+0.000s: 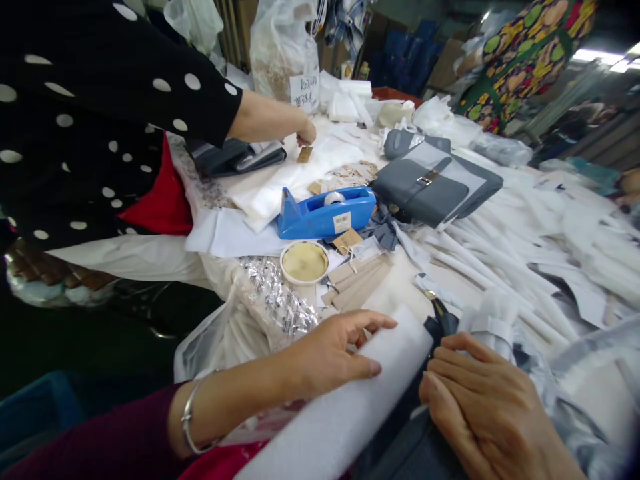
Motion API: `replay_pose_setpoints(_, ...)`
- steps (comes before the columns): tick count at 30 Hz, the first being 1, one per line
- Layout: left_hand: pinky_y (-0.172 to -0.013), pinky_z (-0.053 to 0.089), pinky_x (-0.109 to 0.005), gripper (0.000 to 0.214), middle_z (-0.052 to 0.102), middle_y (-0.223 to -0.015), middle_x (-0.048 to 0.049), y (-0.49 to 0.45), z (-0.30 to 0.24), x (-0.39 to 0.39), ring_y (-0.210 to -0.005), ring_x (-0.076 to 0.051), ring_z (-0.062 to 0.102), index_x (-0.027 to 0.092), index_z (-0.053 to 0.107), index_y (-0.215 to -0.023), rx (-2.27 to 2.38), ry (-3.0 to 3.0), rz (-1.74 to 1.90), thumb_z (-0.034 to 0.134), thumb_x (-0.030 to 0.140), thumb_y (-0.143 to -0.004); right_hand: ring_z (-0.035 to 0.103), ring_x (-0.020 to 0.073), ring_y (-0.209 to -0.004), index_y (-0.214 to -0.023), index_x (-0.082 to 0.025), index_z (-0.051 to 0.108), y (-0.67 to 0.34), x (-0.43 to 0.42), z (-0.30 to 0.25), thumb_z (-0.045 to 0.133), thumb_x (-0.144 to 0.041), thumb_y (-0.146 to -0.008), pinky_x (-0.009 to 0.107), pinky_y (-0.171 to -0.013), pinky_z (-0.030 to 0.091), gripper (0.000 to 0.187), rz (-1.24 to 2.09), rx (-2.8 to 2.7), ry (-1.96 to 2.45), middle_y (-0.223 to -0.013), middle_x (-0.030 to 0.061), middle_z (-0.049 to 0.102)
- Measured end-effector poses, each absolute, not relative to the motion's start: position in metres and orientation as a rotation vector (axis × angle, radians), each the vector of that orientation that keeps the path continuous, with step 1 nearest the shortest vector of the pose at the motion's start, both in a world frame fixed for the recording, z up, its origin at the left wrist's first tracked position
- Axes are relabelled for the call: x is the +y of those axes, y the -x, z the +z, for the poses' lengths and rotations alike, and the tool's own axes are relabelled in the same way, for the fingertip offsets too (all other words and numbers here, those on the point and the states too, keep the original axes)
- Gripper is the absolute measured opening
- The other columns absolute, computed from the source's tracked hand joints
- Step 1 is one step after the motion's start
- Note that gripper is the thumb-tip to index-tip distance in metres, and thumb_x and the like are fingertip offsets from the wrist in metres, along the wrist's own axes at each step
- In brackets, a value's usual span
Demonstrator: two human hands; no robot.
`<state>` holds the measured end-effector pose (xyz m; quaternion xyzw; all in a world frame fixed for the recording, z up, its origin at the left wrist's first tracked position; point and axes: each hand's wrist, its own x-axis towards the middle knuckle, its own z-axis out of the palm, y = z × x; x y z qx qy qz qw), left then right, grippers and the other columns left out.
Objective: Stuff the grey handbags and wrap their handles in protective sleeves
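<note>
My left hand (340,350) lies on a white foam sheet (325,427) that is rolled or folded into a long strip. Its thumb and index finger are spread apart on the surface. To the right, my right hand (487,403) is closed, with its fingertips curled against a dark grey bag (410,447) beside the foam. Those fingers partly cover the bag. A dark strap with a gold-coloured metal end (437,303) sticks out just beyond the right fingers. Flat brown paper strips (357,283) lie beyond my left hand.
A blue tape dispenser (325,212) stands mid-table behind a round tub of yellowish paste (305,261). A finished-looking grey buckled bag (435,180) lies behind to the right, near white strips (480,267). From the left, a co-worker's hand (306,132) reaches over a brown tag (304,155).
</note>
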<state>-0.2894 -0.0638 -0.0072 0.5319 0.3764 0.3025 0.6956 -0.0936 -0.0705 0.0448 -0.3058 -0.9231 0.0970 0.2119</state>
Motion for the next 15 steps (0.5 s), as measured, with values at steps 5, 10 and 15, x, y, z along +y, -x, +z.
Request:
replay_pose_setpoints(5,-0.06,0.037,-0.022,0.06,0.057,-0.083,-0.0018,0.262,-0.019,-0.06,-0.07,-0.012,0.051,0.018,0.053,-0.125,0.757,-1.09,0.652,0.063,0.011,-0.066,0.041,0.0103,-0.049,-0.057,-0.019,0.049,0.092,-0.072,0.043,0.043,-0.007,-0.087,0.033,-0.071,0.037,0.033,0.231,-2.556,0.87,-0.051,-0.0025,0.048)
replay_pose_setpoints(10,-0.051,0.029,-0.02,0.059,0.046,-0.065,0.0039,0.256,-0.022,-0.06,-0.057,-0.008,0.041,0.014,0.056,-0.119,0.803,-1.072,0.628,0.061,0.004,-0.061,0.039,0.01,-0.048,-0.056,-0.019,0.049,0.09,-0.073,0.038,0.043,-0.009,-0.088,0.033,-0.074,0.037,0.034,0.199,-2.55,0.868,-0.051,-0.0027,0.048)
replay_pose_setpoints(15,-0.062,0.039,-0.022,0.058,0.059,-0.085,-0.0023,0.258,-0.03,-0.063,-0.071,-0.011,0.053,0.017,0.057,-0.117,0.698,-0.976,0.732,0.067,0.01,-0.06,0.038,0.0101,-0.048,-0.055,-0.018,0.049,0.09,-0.073,0.038,0.043,-0.011,-0.089,0.032,-0.07,0.035,0.035,0.178,-2.556,0.877,-0.051,-0.0024,0.048)
